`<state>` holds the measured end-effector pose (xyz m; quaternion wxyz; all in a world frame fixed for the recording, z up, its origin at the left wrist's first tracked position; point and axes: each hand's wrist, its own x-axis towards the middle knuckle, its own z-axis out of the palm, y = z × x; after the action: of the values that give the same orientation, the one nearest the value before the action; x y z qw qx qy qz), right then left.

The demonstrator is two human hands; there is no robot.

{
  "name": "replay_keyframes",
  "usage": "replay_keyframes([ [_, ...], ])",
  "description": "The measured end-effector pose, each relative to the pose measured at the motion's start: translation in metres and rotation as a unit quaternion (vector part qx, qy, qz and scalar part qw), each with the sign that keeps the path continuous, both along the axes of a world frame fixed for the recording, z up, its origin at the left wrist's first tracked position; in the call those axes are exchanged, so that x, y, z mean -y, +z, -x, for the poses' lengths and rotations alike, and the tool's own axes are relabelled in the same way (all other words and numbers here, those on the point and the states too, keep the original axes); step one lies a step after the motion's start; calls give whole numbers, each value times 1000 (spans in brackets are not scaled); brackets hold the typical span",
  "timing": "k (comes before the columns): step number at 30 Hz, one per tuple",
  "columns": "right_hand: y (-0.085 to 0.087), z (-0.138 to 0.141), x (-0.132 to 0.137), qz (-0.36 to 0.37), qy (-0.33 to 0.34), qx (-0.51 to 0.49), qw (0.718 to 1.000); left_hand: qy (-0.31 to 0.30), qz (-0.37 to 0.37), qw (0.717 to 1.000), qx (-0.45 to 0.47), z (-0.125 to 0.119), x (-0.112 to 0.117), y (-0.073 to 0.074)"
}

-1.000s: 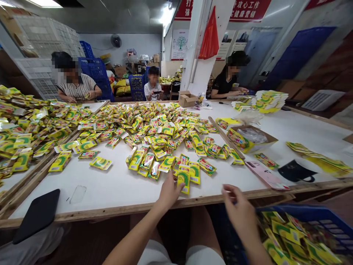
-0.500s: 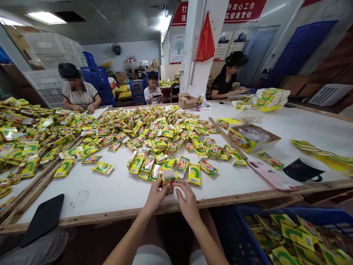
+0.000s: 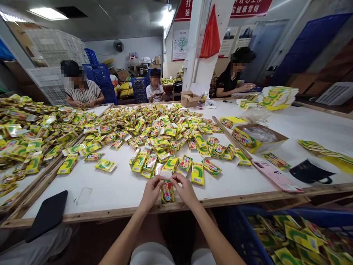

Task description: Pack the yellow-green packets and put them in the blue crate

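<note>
Both hands meet over a small printed box (image 3: 167, 192), yellow, green and red, at the near edge of the white table. My left hand (image 3: 151, 189) pinches its top end from the left. From the right, the fingers of my right hand (image 3: 184, 188) are closed on the same end, near its flap. The box's printed face points up toward me, its lower end close to the wooden edge. Just beyond lie several similar boxes, one with a white open flap (image 3: 166, 173) and another showing a barcode (image 3: 197, 173).
A heap of small boxes (image 3: 154, 125) spreads beyond my hands. Wooden strips divide the table. A black phone (image 3: 48, 213) overhangs the left edge; a pink phone (image 3: 275, 176) and black visor (image 3: 311, 171) lie right. A blue crate (image 3: 248, 235) stands below. Three people sit opposite.
The box has come down toward the table edge, and its face now shows below my fingers. My right hand's fingers have closed onto its top end. The view has shifted slightly.
</note>
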<state>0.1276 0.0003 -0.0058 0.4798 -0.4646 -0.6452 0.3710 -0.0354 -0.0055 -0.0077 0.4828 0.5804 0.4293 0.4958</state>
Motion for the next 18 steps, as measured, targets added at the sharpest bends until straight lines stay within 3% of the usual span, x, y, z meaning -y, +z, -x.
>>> replay_keyframes([
  [4,1,4,-5,-10,-4,-41,999,9,-1,997,78,1,-3,0],
  [9,7,5,5,-49,22,-10,999,17,-4,999,27,1,3,-1],
  [18,12,13,-1,-7,-45,7,999,81,14,996,31,-6,-1,5],
])
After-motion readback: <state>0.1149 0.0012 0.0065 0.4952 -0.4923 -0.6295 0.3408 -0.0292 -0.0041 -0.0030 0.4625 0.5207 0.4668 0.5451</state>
